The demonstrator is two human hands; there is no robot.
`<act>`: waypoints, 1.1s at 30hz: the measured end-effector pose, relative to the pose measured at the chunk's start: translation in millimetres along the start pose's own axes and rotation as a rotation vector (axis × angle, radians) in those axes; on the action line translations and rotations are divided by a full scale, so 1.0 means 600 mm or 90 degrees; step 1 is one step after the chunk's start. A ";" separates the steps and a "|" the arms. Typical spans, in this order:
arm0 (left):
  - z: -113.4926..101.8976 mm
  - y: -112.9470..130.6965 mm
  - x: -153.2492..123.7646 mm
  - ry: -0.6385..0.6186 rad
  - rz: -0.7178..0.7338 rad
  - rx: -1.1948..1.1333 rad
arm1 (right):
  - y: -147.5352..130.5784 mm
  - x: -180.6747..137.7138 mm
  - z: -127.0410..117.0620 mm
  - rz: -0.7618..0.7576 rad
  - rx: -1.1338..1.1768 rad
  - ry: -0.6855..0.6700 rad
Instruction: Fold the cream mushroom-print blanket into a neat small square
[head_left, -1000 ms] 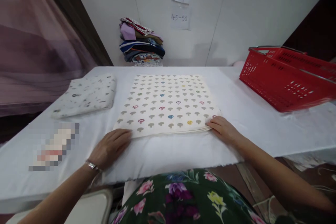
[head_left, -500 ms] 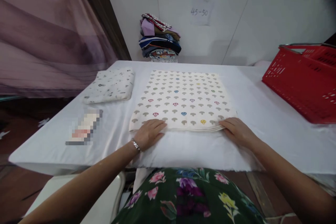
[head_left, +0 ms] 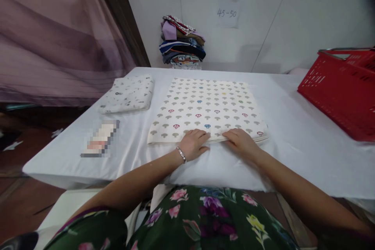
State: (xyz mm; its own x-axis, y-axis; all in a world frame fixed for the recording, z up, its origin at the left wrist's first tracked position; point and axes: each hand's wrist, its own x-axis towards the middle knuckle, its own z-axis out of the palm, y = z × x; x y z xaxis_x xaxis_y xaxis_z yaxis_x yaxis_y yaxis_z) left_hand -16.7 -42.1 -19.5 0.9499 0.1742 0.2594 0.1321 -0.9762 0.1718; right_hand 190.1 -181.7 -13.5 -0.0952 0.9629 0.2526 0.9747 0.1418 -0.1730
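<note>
The white-covered table point(head_left: 295, 125) is backed by a pale wall point(head_left: 266, 4); mushroom-print cloth point(head_left: 209, 105) is touched by both hands point(head_left: 193, 144) point(head_left: 240, 144) (half-open, grip unclear).

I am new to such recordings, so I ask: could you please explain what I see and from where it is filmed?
There is no machine: you see a person's left hand and right hand, both bare, filmed by one camera worn on the head, looking forward and down. On the white table lies a mushroom-print cloth, folded in layers. Both hands touch its near edge, close together; whether they grip it, I cannot tell. Farther left are another cloth and a blurred-out item; at right, a red basket.
</note>
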 end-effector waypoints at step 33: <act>-0.066 -0.098 -0.120 0.053 -0.190 0.160 | 0.072 -0.126 0.020 0.045 -0.149 0.122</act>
State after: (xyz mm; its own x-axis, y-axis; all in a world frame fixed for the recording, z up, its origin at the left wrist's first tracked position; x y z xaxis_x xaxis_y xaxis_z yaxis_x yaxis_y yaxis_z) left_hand -104.1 8.0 -10.6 0.8347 0.4546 0.3108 0.4735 -0.8806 0.0162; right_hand 237.0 -245.7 -51.2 -0.0080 0.9043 0.4269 0.9998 -0.0015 0.0218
